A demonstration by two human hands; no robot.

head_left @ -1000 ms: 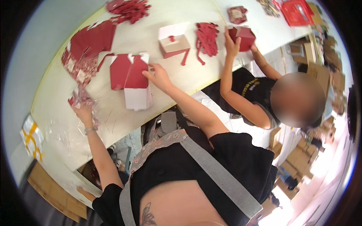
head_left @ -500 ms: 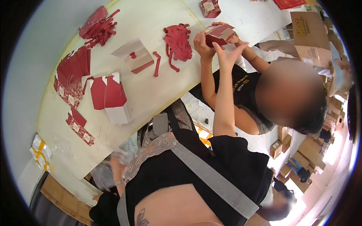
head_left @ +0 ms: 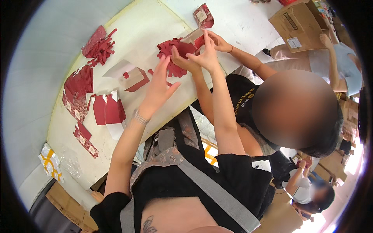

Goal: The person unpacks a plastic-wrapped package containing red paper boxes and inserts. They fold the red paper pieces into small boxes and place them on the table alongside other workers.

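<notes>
Head view, table: a white table (head_left: 163, 23) fills the upper left; its edge bends with the lens
Head view, left hand: the left hand (head_left: 159, 87) hovers open above the table, fingers spread and apart, holding nothing; a bracelet (head_left: 140, 117) sits on its wrist
Head view, right hand: the right hand (head_left: 206, 54) reaches further up, fingers raised and loosely apart, its tips touching the red paper piece (head_left: 182, 47); whether it grips the piece, I cannot tell
Head view, red paper piece: it sits above the table's far edge, just beside a pile of red cutouts (head_left: 171, 62); a co-worker's hands (head_left: 182, 62) meet it from the right
Head view, nearby: a half-folded red and white box (head_left: 132, 75) lies left of the left hand; flat red box blanks (head_left: 107, 110) lie lower left; a stack of red cards (head_left: 79, 83) lies beyond them
Head view, far corner: a brown cardboard carton (head_left: 299, 23) stands at the upper right
</notes>
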